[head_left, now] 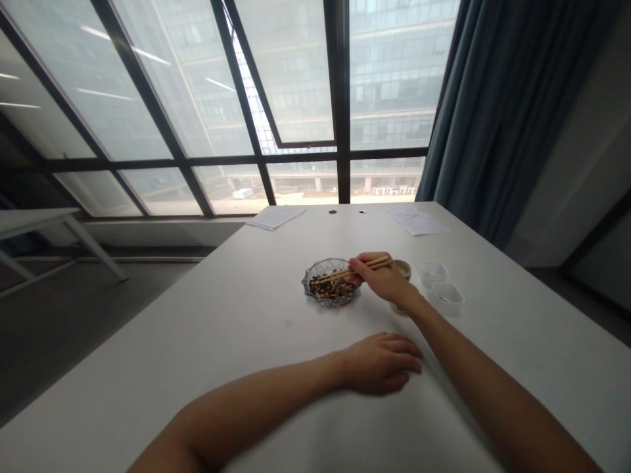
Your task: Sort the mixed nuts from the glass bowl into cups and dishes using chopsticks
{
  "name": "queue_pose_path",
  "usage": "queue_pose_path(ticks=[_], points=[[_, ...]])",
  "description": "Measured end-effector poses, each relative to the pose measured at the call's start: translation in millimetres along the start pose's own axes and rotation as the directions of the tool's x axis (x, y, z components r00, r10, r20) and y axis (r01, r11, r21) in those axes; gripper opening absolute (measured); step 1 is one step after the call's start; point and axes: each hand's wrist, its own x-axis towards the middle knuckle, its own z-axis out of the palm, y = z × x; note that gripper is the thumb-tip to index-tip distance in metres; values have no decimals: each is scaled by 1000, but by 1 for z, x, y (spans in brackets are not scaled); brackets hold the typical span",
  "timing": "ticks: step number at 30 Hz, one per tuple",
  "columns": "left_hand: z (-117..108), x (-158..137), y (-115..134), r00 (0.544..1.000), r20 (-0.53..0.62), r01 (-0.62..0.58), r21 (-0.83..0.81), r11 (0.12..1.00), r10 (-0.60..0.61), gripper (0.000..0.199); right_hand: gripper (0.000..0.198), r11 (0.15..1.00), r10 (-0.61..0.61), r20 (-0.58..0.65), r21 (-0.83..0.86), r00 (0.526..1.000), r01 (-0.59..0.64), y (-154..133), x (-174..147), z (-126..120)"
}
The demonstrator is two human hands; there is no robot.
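Head view: a white table (236, 328) spreads from the lower edge of the frame to its upper middle.
Right hand: right of centre, the right hand (377, 272) is closed around a pair of chopsticks (377, 263), fingers bunched above the right side of the glass bowl.
Chopstick tips: they point left, down into the bowl among its contents; whether they pinch a piece is too small to tell.
Glass bowl: at the centre of the frame, the clear glass bowl (320, 266) stands upright with a scalloped rim.
Bowl contents: small mixed pieces (332, 290) in brown, dark and pale tones cover the bottom.
Left hand: lower middle, the left hand (379, 363) lies palm down on the table, fingers loosely extended toward the right, well apart from the bowl.
Small dishes: a yellowish-green dish (403, 268) sits just beyond the right hand, partly hidden; another dish (397, 309) shows partly below the wrist.
Clear tubs: right of the right wrist, a rear tub (434, 270) and a front tub (457, 299) stand close together; a small brownish bit (444, 299) lies in the front one.
Far table edge: papers lie left (276, 217) and right (419, 222) in the upper middle.
Surroundings: dark-framed windows (290, 72) fill the top; a blue curtain (493, 112) hangs upper right.
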Motion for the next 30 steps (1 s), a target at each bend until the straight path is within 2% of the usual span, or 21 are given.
queue_pose_path(ticks=[4,9,20,30], points=[[2,-1,-3,1000,9,12,-3,1000,-12,29,30,999,38,18,3,999,-38,9,-3,11],[2,-1,-3,999,33,41,-3,999,-41,30,32,999,19,37,-35,999,-17,21,-5,20],[5,-1,-7,999,22,29,11,1000,-30,30,30,993,93,47,65,995,-96,33,-4,27],[5,0,-7,999,32,33,14,999,-34,32,39,997,81,-40,9,996,-81,42,-1,25]])
